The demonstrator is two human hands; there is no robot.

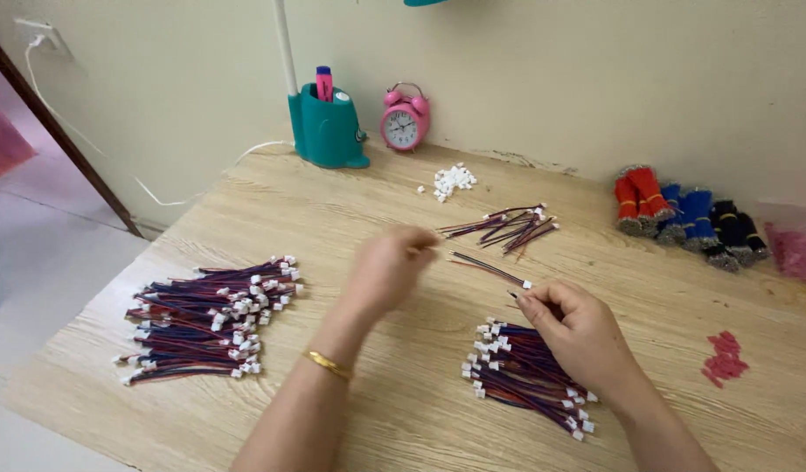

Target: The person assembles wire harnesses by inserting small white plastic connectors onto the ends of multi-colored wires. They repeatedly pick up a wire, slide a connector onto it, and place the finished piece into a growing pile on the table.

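Note:
My left hand [387, 267] hovers over the middle of the wooden table [403, 411], fingers pinched on the end of a thin red, blue and black wire lead [486, 267]. The lead's white connector lies by my right hand [578, 336], whose fingertips pinch at that connector end. Under my right hand lies a small pile of wire leads with white connectors [521, 371]. A bigger pile of the same leads [206, 319] lies at the left. Loose bare leads [508, 227] lie beyond my hands.
A heap of small white connectors [453, 181] sits near the back. Bundles of red, blue and black wire [687, 214] lie at the back right, red scraps [725, 358] at the right. A teal pen holder [327, 127] and a pink alarm clock [404, 118] stand against the wall.

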